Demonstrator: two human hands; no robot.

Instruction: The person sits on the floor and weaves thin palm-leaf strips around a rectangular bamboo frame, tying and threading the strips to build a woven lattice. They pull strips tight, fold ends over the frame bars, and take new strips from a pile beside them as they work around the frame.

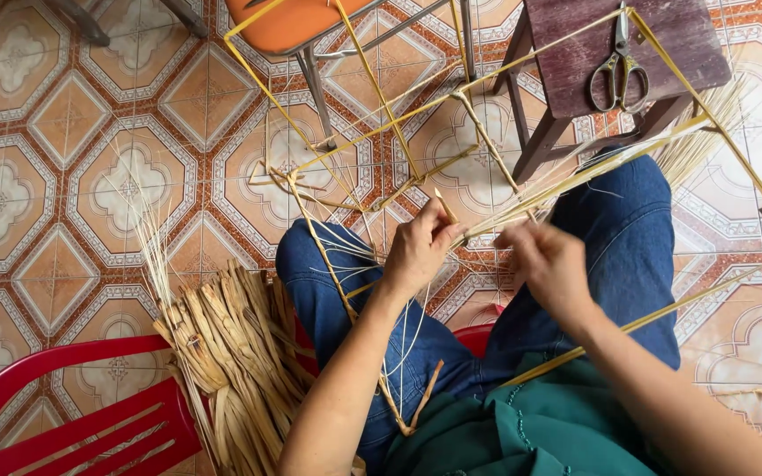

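A frame of thin yellow bamboo sticks [522, 69] rests across my knees in blue jeans, its joints tied with pale strips. My left hand [420, 247] pinches a short bamboo stick [445, 205] and thin pale strands at a joint near the frame's middle. My right hand [547, 261] is just to its right, blurred, fingers closed on pale strands [500, 217] that run toward the frame. More pale fibres hang down between my legs.
A bundle of dried flat leaf strips [231, 353] lies on a red plastic chair [63, 414] at my left. Scissors [619, 66] lie on a dark wooden stool [575, 62] ahead. An orange chair [297, 22] stands farther back on the patterned tile floor [72, 167].
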